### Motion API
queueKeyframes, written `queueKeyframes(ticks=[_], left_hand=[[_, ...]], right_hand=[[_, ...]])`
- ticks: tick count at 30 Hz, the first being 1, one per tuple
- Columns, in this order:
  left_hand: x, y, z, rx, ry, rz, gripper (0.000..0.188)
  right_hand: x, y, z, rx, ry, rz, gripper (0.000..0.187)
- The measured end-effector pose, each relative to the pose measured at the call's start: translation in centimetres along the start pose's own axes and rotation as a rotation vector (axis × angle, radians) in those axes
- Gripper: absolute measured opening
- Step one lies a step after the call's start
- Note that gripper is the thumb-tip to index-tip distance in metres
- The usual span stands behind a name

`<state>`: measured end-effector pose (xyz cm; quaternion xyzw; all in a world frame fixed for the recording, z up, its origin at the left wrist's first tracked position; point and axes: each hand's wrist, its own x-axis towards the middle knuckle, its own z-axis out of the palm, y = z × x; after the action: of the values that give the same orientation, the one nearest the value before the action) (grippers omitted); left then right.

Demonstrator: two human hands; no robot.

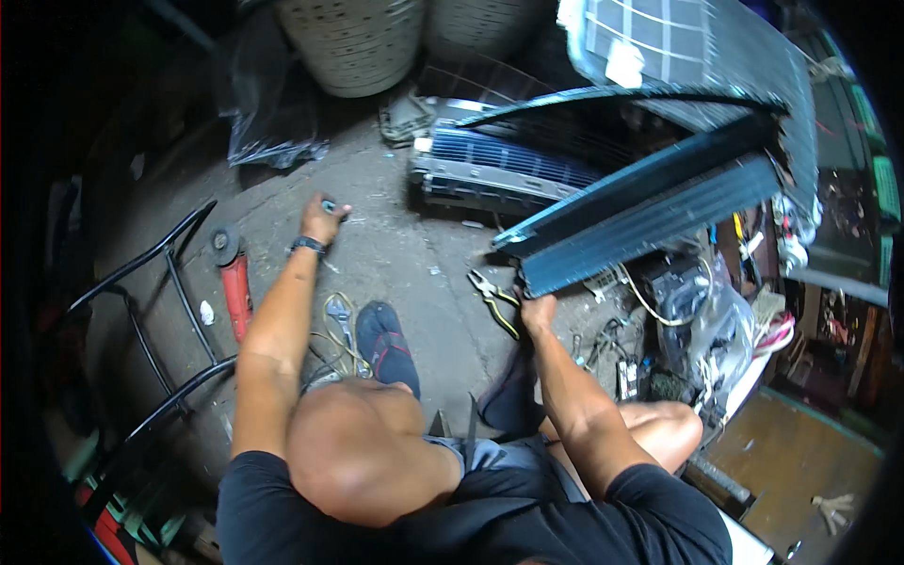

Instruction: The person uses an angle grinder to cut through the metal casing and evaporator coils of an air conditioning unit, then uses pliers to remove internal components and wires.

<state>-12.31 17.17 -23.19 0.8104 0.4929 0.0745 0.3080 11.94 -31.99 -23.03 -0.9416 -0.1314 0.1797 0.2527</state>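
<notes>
My left hand (323,220) is out over the floor at the left, fingers closed round a small dark teal thing that I cannot make out. With my right hand (540,312) I grip the near lower corner of a long dark blue-green panel (650,226), folded like a channel and slanting up to the right. Just left of that hand lie pliers (495,299) with yellow and black handles. Beyond the panel, a long finned unit (508,172) with a silver strip rests on the floor, partly covered by it.
A red angle grinder (235,294) and a black tubular frame (174,273) are at the left. Near my foot lies a wrench (340,318) among cords. Clear plastic bags (711,315) and wires crowd the right. White perforated baskets (358,47) stand at the back.
</notes>
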Motion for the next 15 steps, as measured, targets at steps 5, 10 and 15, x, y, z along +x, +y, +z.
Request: queueKeyframes(ticks=[5, 10, 15], left_hand=[[-1.3, 2.5, 2.5, -0.031, 0.036, -0.026, 0.043], [-3.5, 0.2, 1.1, -0.099, -0.032, 0.065, 0.046], [-4.1, -0.6, 2.1, -0.341, 0.094, -0.123, 0.037]], right_hand=[[-0.9, 1.9, -0.6, -0.022, 0.101, -0.023, 0.054], [-1.2, -0.8, -0.2, -0.013, -0.015, 0.167, 0.048], [-1.7, -4.3, -0.8, -0.044, -0.003, 0.289, 0.059]])
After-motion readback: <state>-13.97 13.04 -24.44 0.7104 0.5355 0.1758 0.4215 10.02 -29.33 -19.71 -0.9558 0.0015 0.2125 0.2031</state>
